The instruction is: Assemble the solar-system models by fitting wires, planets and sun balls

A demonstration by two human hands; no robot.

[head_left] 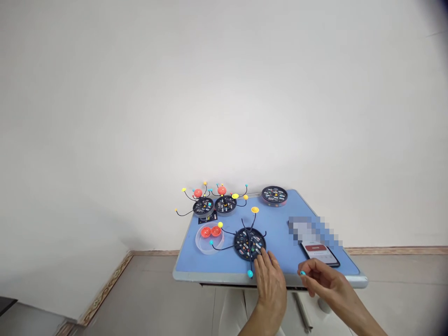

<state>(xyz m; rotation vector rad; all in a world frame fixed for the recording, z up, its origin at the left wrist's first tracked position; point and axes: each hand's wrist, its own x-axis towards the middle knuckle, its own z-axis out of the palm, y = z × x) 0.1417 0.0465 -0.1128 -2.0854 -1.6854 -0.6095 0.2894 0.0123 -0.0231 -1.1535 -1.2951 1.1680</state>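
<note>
A solar system model with a round black base (pixel 241 249) lies near the front of the table, thin curved arms rising from it. Coloured balls tip several arms, among them a yellow ball (pixel 220 225) and a blue ball (pixel 249 274); a ringed orange planet (pixel 255 210) tops another. My left hand (pixel 270 284) has its fingers stretched out, their tips at the right front edge of the base. Off to the right, my right hand (pixel 324 277) pinches a small blue ball (pixel 303 273) between thumb and forefinger, above the table's front edge.
Two models with red centre balls, a left one (pixel 203 210) and a right one (pixel 226 211), stand at the back left. A clear round lid (pixel 198 242) holds red half-shells (pixel 216 231). A closed round case (pixel 275 193) sits at the back; a phone (pixel 327 256) lies right.
</note>
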